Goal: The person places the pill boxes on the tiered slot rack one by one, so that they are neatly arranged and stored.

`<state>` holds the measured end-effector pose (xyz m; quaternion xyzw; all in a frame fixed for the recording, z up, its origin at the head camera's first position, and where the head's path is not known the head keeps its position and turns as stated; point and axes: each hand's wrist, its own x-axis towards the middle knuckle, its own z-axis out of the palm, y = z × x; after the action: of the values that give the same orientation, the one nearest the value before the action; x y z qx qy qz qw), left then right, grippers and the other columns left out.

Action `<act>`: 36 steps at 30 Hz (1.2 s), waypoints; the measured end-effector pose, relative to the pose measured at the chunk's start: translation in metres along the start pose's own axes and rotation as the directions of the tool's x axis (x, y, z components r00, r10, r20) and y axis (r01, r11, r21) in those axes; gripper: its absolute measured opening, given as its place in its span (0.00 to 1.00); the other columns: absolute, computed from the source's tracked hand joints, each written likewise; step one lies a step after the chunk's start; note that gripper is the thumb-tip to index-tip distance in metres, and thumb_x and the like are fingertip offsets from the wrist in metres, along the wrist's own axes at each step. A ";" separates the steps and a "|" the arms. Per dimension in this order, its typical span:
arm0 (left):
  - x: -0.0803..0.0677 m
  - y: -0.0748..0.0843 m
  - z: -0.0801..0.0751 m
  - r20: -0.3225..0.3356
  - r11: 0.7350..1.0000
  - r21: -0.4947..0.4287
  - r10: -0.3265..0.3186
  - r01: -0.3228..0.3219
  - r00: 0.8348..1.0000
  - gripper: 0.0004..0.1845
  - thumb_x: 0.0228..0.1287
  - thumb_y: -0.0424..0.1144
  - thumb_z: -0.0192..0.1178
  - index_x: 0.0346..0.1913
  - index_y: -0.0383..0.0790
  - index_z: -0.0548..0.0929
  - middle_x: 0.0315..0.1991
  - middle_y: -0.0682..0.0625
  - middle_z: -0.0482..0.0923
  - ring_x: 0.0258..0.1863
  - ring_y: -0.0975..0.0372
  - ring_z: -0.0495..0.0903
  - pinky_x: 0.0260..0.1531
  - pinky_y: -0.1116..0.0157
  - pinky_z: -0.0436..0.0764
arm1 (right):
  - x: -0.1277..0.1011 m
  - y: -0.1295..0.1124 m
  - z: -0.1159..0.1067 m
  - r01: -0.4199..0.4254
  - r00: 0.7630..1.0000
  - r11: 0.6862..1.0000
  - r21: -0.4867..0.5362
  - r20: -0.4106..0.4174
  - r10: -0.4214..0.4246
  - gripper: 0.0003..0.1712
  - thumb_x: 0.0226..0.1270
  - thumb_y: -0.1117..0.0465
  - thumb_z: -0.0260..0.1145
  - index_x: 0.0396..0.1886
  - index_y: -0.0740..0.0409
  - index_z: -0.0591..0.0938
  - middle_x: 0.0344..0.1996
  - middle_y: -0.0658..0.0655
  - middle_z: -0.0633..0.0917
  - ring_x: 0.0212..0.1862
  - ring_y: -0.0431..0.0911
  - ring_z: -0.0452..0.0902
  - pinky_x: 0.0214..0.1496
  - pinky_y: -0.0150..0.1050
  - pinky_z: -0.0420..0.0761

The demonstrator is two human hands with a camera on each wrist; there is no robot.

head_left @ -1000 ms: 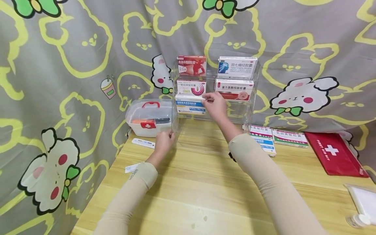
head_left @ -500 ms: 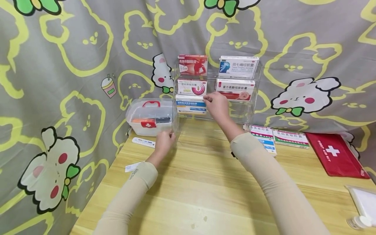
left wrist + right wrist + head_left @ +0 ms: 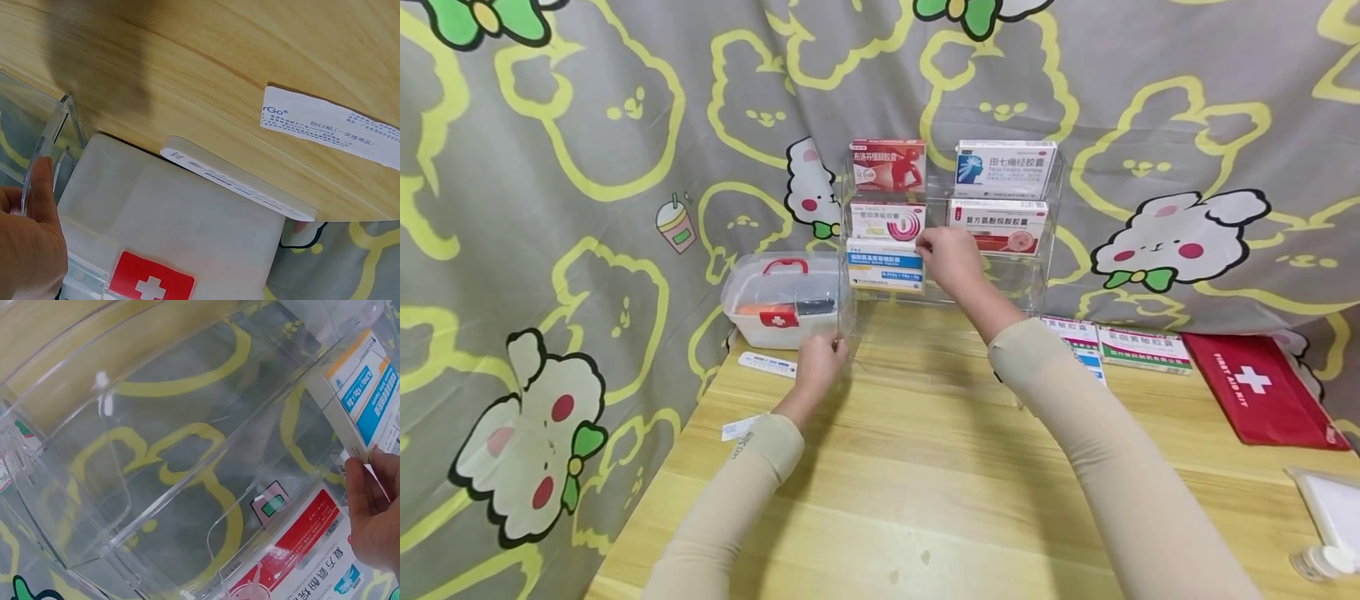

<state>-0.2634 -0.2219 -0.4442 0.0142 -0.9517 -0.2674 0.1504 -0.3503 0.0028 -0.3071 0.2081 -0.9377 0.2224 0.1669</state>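
Observation:
A clear acrylic rack (image 3: pixel 1015 287) stands at the back of the table, bearing medicine boxes in tiers. My left hand (image 3: pixel 822 365) grips the rack's lower left edge; in the left wrist view the hand (image 3: pixel 31 240) has its thumb against the clear panel. My right hand (image 3: pixel 953 260) pinches the upper right corner of a blue-and-white medicine box (image 3: pixel 885 267) in the lowest left place. From the right wrist, the fingertips hold that box (image 3: pixel 369 394) by its corner. Above it are a pink-ringed white box (image 3: pixel 880 222) and a red box (image 3: pixel 887 165).
To the rack's right side, two white boxes (image 3: pixel 1000 171) (image 3: pixel 1000 223) sit in the tiers. A first-aid case (image 3: pixel 782 333) and thermometer pack (image 3: pixel 766 364) lie left. More boxes (image 3: pixel 1142 348), a red pouch (image 3: pixel 1262 387) and a small bottle (image 3: pixel 1318 563) lie right.
Both hands stay at the same places on the rack and the blue-and-white box. Only the head view has shifted slightly.

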 end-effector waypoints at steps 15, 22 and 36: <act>-0.001 0.007 -0.003 0.020 1.000 -0.027 0.012 -0.011 1.000 0.08 0.61 0.33 0.54 0.26 0.36 0.80 0.21 0.45 0.79 0.21 0.57 0.73 0.25 0.62 0.76 | -0.035 0.001 -0.042 0.089 0.994 0.991 -0.104 -0.050 -0.095 0.16 0.66 0.54 0.56 0.47 0.52 0.84 0.44 0.54 0.85 0.43 0.51 0.81 0.35 0.46 0.78; -0.001 0.005 -0.004 0.005 0.999 -0.038 0.016 -0.016 1.000 0.08 0.61 0.32 0.54 0.28 0.35 0.82 0.22 0.44 0.80 0.22 0.57 0.73 0.26 0.61 0.76 | -0.047 0.018 -0.076 0.071 0.934 0.996 -0.059 -0.346 -0.087 0.15 0.65 0.53 0.55 0.38 0.52 0.87 0.32 0.53 0.87 0.32 0.49 0.81 0.27 0.47 0.73; -0.003 0.002 -0.001 -0.003 0.999 -0.051 -0.011 0.011 1.000 0.08 0.60 0.32 0.55 0.25 0.37 0.80 0.21 0.44 0.79 0.21 0.55 0.73 0.25 0.60 0.76 | -0.083 0.108 -0.098 -0.379 0.884 0.919 0.107 -0.250 0.394 0.24 0.65 0.53 0.49 0.59 0.50 0.77 0.40 0.59 0.85 0.35 0.55 0.76 0.29 0.45 0.66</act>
<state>-0.2602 -0.2205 -0.4431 0.0162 -0.9442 -0.2923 0.1507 -0.3078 0.1647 -0.2955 -0.0102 -0.9227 0.3029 0.2381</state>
